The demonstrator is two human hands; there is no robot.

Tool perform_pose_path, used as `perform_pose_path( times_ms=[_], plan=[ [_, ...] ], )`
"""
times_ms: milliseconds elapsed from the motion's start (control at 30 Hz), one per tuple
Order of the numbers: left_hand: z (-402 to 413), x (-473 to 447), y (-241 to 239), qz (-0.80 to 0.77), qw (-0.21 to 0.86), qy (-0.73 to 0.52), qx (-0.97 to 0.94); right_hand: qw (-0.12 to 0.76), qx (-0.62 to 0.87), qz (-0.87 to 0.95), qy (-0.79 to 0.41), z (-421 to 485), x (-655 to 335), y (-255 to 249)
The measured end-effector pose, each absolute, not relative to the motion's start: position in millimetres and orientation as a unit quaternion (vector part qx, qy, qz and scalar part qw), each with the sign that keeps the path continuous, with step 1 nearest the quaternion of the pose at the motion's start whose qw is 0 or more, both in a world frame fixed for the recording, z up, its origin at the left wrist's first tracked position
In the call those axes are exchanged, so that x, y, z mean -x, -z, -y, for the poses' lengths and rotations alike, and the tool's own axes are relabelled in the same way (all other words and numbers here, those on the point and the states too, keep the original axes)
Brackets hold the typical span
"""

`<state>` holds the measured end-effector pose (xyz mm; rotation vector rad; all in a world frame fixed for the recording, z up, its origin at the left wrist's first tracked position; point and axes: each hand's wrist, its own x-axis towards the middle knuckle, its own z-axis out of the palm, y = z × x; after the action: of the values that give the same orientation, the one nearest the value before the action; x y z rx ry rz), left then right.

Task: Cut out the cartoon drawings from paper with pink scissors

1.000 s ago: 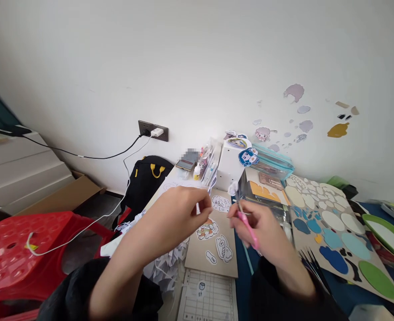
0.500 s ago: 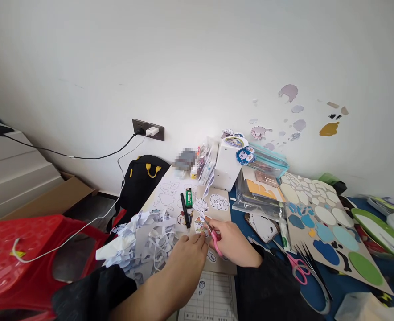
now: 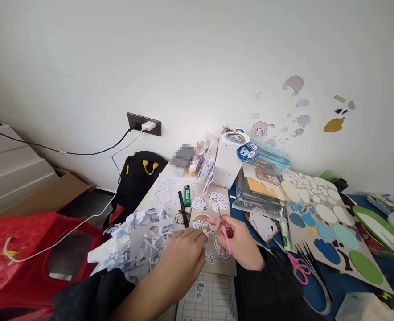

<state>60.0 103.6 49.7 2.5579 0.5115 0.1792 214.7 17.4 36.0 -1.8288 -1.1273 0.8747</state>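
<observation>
My right hand [image 3: 242,240] is closed round small pink-handled scissors [image 3: 224,228], blades pointing up toward a black-and-white cutout [image 3: 218,200]. My left hand [image 3: 180,258] rests over the left edge of a tan cardboard sheet [image 3: 226,266]; its fingers are curled close to a coloured cutout [image 3: 203,223], and I cannot see anything in them. A black marker [image 3: 182,208] and a green lighter [image 3: 187,195] lie just beyond on a printed sheet [image 3: 165,196].
A heap of white paper scraps [image 3: 137,243] sits left of my hands. A white box [image 3: 229,162], clear cases [image 3: 260,196], a collage board [image 3: 327,223], second pink scissors [image 3: 299,265], a red stool [image 3: 19,258] and a black bag [image 3: 140,176] surround the desk.
Both hands dropped from chest height to the desk. The small cutout that was held up now lies among the others; the scissors' blades have swung upward since half a second ago.
</observation>
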Motion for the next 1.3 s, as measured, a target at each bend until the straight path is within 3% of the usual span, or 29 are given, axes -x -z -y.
perform_pose_path(
  times_ms=[233, 467, 667, 1000, 1300],
  plan=[
    [-110.2, -62.8, -51.3, -0.263, 0.436, -0.195, -0.838, 0.498, 0.683, 0.399, -0.355, -5.1, -193.8, -28.1],
    [-115.2, -66.9, -42.4, -0.256, 0.578, -0.243, -0.736, 0.521, 0.657, 0.395, -0.375, -4.9, -187.5, -25.0],
    [-116.1, -68.2, -46.7, -0.238, 0.627, -0.245, -0.7, 0.522, 0.635, 0.409, -0.396, -3.4, -192.4, -19.4],
    [-132.0, -68.6, -42.8, -0.28, 0.553, -0.337, -0.709, 0.596, 0.597, 0.416, -0.339, -3.3, -226.7, -31.0],
    [-71.8, -19.5, -118.2, -0.24, 0.329, -0.457, -0.791, 0.627, 0.483, 0.521, -0.32, -18.9, -223.9, -118.1]
  ],
)
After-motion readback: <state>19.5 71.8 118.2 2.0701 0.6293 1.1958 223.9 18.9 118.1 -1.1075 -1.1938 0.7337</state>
